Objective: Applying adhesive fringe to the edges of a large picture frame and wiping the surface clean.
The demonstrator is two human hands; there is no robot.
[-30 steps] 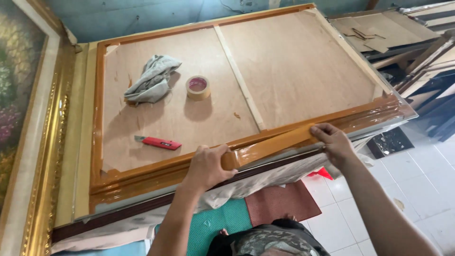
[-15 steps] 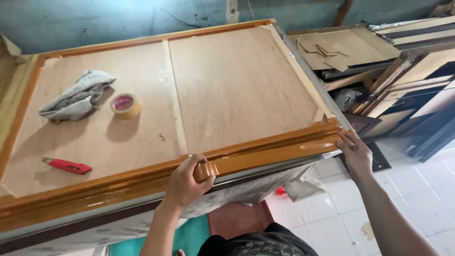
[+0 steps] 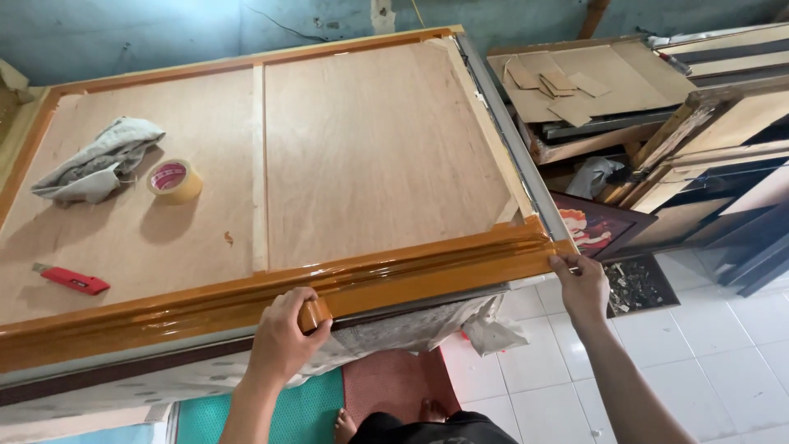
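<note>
Brown, glossy tape covers the near rail of the large wooden frame (image 3: pixel 246 308), and both hands work along that rail. The left hand (image 3: pixel 283 337) has its grip clenched around a roll of brown tape (image 3: pixel 314 313), fingers curled over the top of the roll and thumb beneath, pressing it against the front edge of the rail near its middle; the left forearm rises from the lower edge of the view, nearly upright. The right hand (image 3: pixel 581 288) is at the frame's near right corner, fingers hooked over the taped edge, thumb under it, the grip closed on the corner itself; its forearm runs diagonally down to the lower right. The frame lies face down on the tabletop, its plywood backing (image 3: pixel 370 156) upward, split by a pale vertical strip. On the backing, well apart from both hands, lie a red utility knife (image 3: pixel 72 280) at the left, a second tape roll (image 3: pixel 173 180) with a red core label, and just beside that a crumpled grey rag (image 3: pixel 97 160). A pale patterned cloth (image 3: pixel 394 329) hangs below the rail. To the right, stacked frames and cardboard offcuts (image 3: pixel 567 82) stand on the white tiled floor (image 3: pixel 699 362).
</note>
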